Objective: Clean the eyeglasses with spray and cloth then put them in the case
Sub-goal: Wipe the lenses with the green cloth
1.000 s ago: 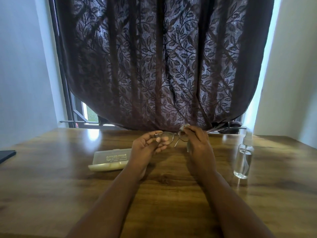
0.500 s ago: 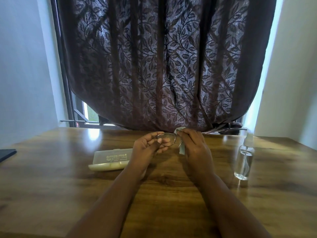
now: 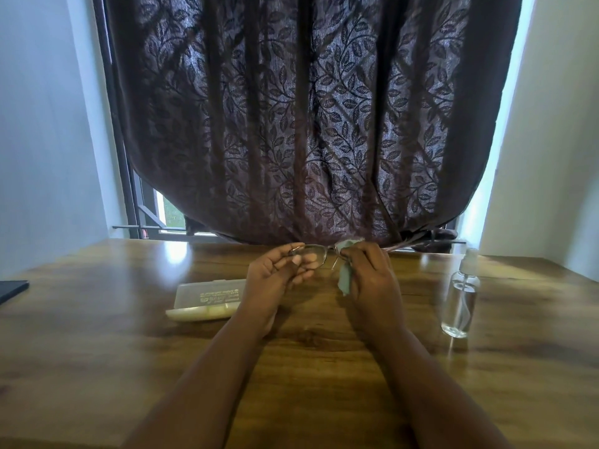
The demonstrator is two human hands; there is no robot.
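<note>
Clear spray bottle (image 3: 460,294) part-full | case (image 3: 207,298) shut on table (image 3: 97,351)

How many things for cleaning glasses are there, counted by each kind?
Eyeglasses: 1, held in the left hand
Cloth: 1, held in the right hand
Spray bottle: 1, upright on the table
Case: 1, lying on the table
Total: 4
</note>
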